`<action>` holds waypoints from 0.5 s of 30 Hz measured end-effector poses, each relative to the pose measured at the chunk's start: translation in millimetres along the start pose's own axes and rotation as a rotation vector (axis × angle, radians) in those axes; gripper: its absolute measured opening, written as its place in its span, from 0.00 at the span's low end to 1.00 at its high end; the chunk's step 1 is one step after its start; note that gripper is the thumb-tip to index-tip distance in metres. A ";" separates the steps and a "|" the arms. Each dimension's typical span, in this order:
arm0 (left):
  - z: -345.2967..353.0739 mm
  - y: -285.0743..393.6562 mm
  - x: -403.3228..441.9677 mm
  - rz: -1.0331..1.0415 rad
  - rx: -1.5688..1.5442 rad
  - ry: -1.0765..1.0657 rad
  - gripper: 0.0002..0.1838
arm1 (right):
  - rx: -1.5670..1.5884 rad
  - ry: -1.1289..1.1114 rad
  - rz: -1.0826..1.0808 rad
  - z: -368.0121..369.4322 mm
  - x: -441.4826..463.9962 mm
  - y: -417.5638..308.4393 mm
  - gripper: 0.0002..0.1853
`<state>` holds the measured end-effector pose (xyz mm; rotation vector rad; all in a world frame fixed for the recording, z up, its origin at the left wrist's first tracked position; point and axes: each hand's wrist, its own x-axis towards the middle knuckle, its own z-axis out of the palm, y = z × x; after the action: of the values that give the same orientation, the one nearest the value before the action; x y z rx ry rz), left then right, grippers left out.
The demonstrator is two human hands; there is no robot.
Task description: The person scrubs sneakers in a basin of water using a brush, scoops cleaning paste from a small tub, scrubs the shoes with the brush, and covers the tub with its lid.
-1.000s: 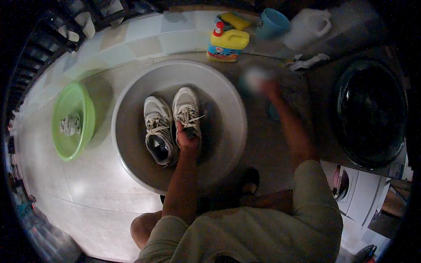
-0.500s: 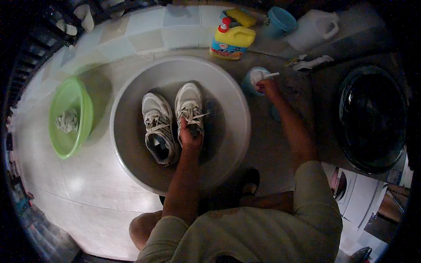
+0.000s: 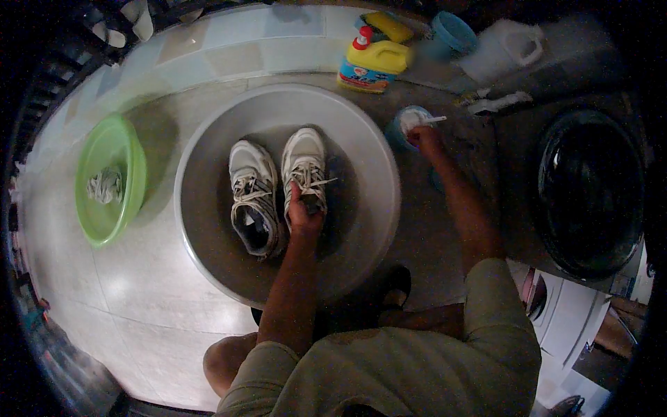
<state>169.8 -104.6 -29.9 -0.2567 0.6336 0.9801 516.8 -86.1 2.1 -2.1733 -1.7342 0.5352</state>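
Observation:
My left hand is closed round the heel end of one light-coloured lace-up sneaker, thumb near its laces. Close beside it lies the matching sneaker. Both shoes are inside a large grey basin, toes pointing away from me. Off the basin's right side, my right hand is at a small blue tub with white contents. Its fingers look closed at the tub's near side, and what they grip is hidden. A thin white handle sticks out to the right beside the hand.
A green basin holding a crumpled cloth sits at left. Behind the grey basin stand a yellow jug, a blue bucket and a white plastic container. A white brush lies right, near a dark basin.
The view has shifted slightly. My left hand keeps its hold on the sneaker, and my right hand stays at the blue tub with little visible movement.

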 end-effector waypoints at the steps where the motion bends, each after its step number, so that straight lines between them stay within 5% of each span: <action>1: -0.2 -0.3 -0.7 0.002 -0.009 -0.037 0.23 | 0.000 -0.001 -0.002 1.6 1.2 0.1 0.06; 7: 6.9 0.2 -8.7 0.037 0.116 0.073 0.25 | -0.424 -0.078 -0.010 -1.2 4.9 -4.7 0.06; 10: -1.8 0.7 -2.7 0.018 0.097 0.044 0.25 | -0.218 -0.157 0.048 14.8 13.4 48.8 0.06; 12: 0.4 1.2 -5.0 0.029 0.107 0.070 0.25 | 0.240 0.123 0.069 21.6 11.7 64.0 0.05; 15: 1.6 0.3 -4.5 0.029 0.088 0.091 0.25 | 0.200 0.043 0.020 0.4 2.0 31.7 0.06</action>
<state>168.4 -106.8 -25.9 -0.2153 0.7631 0.9704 544.3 -91.1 -13.0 -2.0496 -1.5663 0.6325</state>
